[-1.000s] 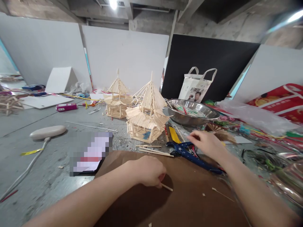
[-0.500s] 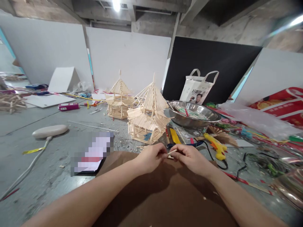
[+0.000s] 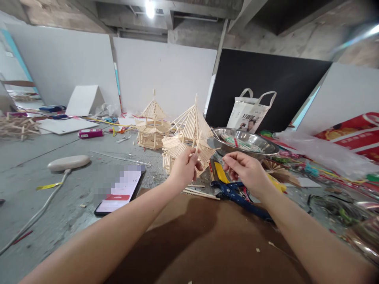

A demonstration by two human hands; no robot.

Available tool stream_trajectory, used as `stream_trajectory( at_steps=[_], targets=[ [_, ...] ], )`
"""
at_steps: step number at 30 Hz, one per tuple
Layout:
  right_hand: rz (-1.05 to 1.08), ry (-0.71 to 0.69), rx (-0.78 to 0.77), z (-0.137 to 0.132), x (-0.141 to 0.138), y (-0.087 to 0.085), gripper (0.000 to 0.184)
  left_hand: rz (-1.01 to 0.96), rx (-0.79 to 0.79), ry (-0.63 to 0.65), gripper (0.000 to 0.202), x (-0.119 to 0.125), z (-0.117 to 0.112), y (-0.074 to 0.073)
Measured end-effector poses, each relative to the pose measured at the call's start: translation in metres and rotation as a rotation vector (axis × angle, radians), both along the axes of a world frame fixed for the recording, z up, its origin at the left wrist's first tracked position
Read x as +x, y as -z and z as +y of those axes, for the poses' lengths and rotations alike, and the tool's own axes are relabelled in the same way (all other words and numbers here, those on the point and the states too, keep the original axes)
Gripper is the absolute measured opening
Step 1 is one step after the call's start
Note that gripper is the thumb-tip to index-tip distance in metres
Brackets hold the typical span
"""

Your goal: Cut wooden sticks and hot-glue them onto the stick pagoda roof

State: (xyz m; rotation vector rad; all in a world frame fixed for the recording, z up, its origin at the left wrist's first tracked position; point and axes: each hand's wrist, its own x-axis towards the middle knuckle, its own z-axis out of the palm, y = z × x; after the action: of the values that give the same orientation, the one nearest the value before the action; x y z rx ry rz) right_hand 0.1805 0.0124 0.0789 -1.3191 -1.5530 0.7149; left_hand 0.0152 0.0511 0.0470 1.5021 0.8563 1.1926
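Note:
My left hand (image 3: 184,167) is raised in front of the nearer stick pagoda model (image 3: 189,136) and pinches a short wooden stick (image 3: 197,142) that points upward. My right hand (image 3: 246,170) hovers just to its right with the fingers curled together; I cannot make out anything in them. Blue-handled cutters (image 3: 237,194) lie below the right hand, beside several loose sticks (image 3: 201,192) at the far edge of the brown board (image 3: 207,240).
A second stick pagoda (image 3: 152,124) stands farther back. A steel bowl (image 3: 244,141) sits right of the models, a white bag (image 3: 251,110) behind it. A phone (image 3: 120,191) lies left of the board, near a grey oval object (image 3: 68,162) with a cable. Clutter fills the right side.
Both hands rose from the board toward the nearer pagoda. The stick held between both hands is now in my left hand alone, upright. My right hand moved apart to the right.

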Motion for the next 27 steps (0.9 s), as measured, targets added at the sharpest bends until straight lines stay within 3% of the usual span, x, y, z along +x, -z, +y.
stream_trajectory(
  at_steps=[5,10,27],
  targets=[
    [-0.134,-0.008,0.113,0.022,-0.022,-0.012,0.021,-0.116,-0.009,-0.086,0.023,0.005,0.013,-0.002],
    [-0.241,0.02,0.234,0.047,-0.035,-0.016,0.021,-0.098,0.012,-0.103,0.034,0.007,0.018,0.001],
    [-0.522,0.215,0.293,0.077,-0.047,-0.027,0.025,-0.18,0.018,-0.109,0.04,0.005,0.032,0.009]
  ],
)
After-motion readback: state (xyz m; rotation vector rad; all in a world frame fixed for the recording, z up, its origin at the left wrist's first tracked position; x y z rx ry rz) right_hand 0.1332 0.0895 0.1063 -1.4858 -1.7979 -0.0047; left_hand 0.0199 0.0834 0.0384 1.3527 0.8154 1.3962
